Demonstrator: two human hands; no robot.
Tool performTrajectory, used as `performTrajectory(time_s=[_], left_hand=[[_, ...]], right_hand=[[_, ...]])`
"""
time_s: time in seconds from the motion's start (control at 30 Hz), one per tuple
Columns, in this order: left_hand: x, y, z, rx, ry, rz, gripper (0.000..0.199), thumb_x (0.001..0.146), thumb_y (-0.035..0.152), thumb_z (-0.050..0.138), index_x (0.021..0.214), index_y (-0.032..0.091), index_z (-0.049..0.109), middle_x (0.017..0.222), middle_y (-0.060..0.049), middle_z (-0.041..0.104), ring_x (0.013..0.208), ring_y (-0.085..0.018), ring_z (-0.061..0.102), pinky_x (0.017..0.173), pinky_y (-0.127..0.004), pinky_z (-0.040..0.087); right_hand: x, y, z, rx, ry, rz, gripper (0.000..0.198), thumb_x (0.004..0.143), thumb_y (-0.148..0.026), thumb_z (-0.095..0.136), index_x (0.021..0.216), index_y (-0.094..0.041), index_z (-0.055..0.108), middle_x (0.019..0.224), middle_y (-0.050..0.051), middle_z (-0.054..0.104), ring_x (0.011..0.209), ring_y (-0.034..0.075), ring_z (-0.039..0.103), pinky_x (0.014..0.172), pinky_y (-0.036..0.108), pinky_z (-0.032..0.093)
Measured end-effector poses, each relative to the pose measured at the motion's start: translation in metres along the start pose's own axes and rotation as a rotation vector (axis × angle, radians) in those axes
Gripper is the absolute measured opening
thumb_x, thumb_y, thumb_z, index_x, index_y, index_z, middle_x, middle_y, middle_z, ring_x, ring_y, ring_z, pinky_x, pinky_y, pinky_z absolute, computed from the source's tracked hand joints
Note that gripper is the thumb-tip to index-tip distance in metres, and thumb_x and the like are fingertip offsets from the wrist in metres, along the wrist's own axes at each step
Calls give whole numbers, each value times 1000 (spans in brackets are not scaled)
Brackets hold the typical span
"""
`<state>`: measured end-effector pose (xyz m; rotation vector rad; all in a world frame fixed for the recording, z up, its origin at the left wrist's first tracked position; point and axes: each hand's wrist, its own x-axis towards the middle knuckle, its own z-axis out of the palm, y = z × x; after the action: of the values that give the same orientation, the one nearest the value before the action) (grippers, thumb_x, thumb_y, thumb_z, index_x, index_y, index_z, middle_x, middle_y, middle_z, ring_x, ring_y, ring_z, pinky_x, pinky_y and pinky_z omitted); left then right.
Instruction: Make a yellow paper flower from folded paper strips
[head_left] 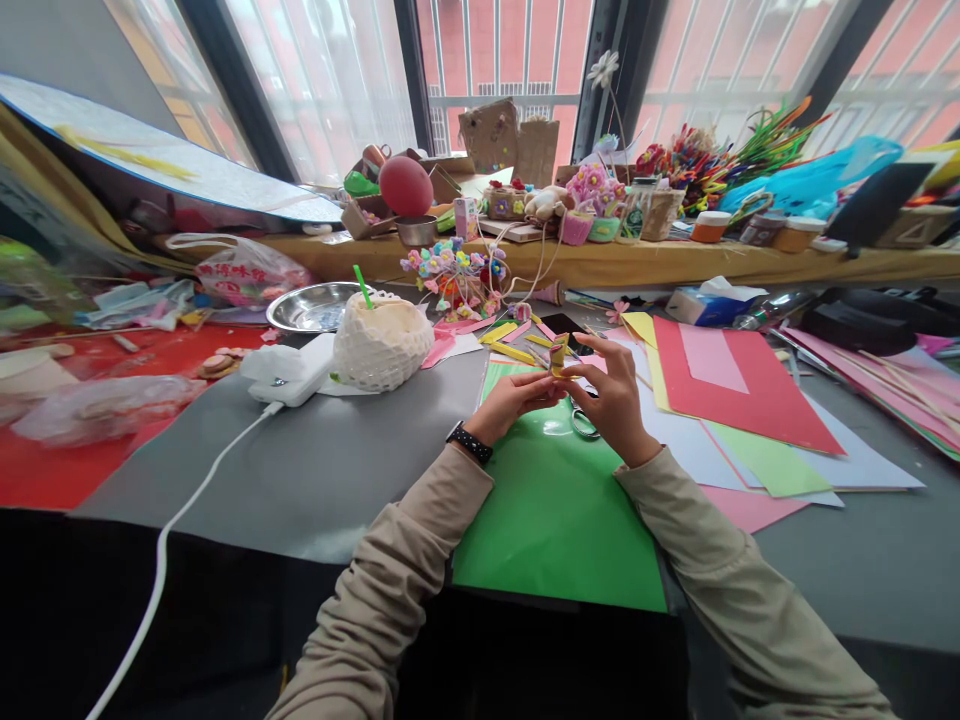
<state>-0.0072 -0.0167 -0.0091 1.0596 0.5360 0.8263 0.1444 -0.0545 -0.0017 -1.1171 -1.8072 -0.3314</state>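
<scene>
My left hand (517,398) and my right hand (615,395) meet above a green sheet (559,520) on the table. Between their fingertips is a small curled yellow paper strip (558,352) with some pinkish marks. Both hands are closed on it, the right pinching from above and the left from beneath. Under the right hand lie scissors (585,424), their blades mostly hidden. Just beyond the hands, yellow paper strips (514,352) and pink ones are scattered.
Coloured paper sheets (750,390) overlap to the right. Left of the hands stand a white net-wrapped coconut (381,345) with a green straw, a metal plate (311,308) and a white device (294,372) with a cable (161,560). Pipe-cleaner flowers (457,275) stand behind.
</scene>
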Motion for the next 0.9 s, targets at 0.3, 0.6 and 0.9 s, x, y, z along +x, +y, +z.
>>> performTrajectory(time_s=[0.3,0.6,0.9], left_hand=[[0,1,2,20,13,26,29,57,31,71,79,13,68,74,-4,64,74,-12,58,83,-31,40],[2,-3,-1,137,49,42,36,56,35,70,84,13,67,79,-7,65,74,-14,59,78,-32,42],[3,-4,2,156,105,59,36,56,41,68,75,10,64,68,-4,63,66,-14,60,67,-27,45]], right_hand=[[1,-2,3,11,30,9,10,79,-27,50,84,-24,58,113,6,49,105,23,43,86,43,39],[0,4,9,49,-29,48,13,79,-22,47,87,-21,57,118,9,44,110,25,38,84,46,38],[-1,8,10,17,6,82,14,74,-34,55,78,-21,59,116,8,44,104,26,41,84,46,37]])
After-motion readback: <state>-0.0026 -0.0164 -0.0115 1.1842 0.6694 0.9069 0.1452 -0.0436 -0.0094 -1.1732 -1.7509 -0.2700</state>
